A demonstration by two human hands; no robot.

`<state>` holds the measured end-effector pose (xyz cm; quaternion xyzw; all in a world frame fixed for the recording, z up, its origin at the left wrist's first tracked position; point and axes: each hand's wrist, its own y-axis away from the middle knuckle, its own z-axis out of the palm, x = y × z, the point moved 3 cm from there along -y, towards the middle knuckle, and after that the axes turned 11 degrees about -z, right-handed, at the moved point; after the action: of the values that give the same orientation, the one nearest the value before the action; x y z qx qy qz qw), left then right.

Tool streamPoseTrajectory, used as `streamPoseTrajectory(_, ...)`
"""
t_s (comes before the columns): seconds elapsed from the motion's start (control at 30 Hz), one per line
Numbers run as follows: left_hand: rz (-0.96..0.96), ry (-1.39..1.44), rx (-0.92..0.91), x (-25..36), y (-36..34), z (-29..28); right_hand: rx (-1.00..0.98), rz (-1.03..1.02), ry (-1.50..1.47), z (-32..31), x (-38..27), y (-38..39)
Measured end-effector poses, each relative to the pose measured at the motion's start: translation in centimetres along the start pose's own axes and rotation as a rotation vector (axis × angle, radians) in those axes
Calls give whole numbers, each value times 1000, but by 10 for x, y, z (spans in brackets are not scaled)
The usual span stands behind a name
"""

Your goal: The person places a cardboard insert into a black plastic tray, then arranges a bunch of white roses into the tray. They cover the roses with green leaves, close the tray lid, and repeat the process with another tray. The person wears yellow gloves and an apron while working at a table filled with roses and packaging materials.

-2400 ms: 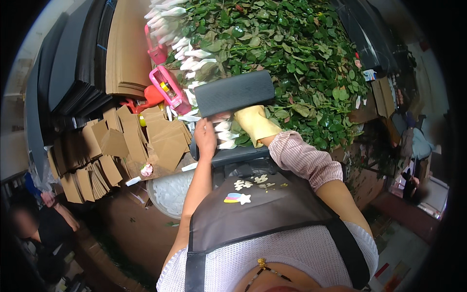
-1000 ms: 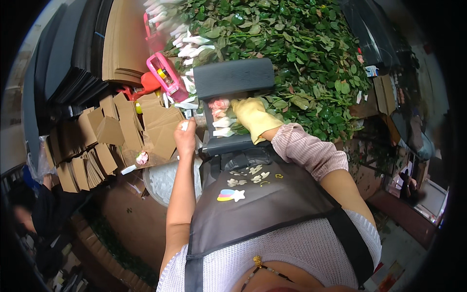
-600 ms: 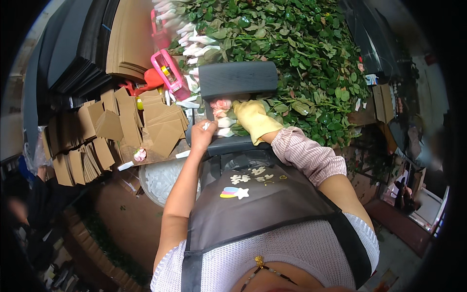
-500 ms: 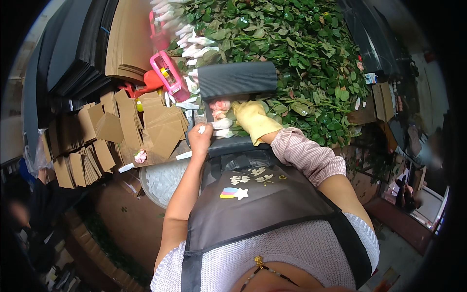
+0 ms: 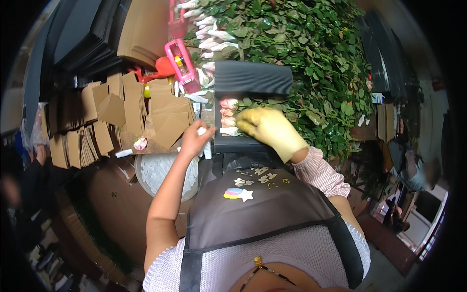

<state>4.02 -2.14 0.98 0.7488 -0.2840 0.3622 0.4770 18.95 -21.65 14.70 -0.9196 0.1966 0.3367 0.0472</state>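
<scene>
My bare left hand (image 5: 195, 140) is closed on white sleeves (image 5: 207, 150), one end poking out above the fingers and others hanging below. It is just left of a ridged black holder (image 5: 253, 78). Pink roses (image 5: 227, 113) lie in a short row under the holder's raised part, heads to the left. The nearest one is covered by a white sleeve (image 5: 228, 131). Over their stems is my right hand (image 5: 272, 130) in a yellow glove, fingers curled down just right of the heads. The glove hides its fingertips and most of the stems.
Leafy rose stems (image 5: 311, 53) fill the table's far right, white-sleeved heads (image 5: 214, 36) along their left side. A pink tape dispenser (image 5: 182, 65), cardboard pieces (image 5: 168, 117) and a loose rose (image 5: 140, 143) are left. Below the edge stands a tub of white sleeves (image 5: 160, 175).
My right hand has moved nearer and uncovers more pink rose heads in the row. The left hand keeps its grip, with more white sleeve showing below it. The view has shifted slightly.
</scene>
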Motion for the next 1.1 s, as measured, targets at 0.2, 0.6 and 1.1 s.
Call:
streamPoseTrajectory(0.2,-110,-186,-396,3,-32,25,-522,99,258,47,30,-13)
streamPoseTrajectory(0.6,-419,993,52,-18,12,55,-693,180,274,74,42,-27)
streamPoseTrajectory(1.1,-378,-428,117,-106,74,-50,-1394,-21,588,98,32,-54)
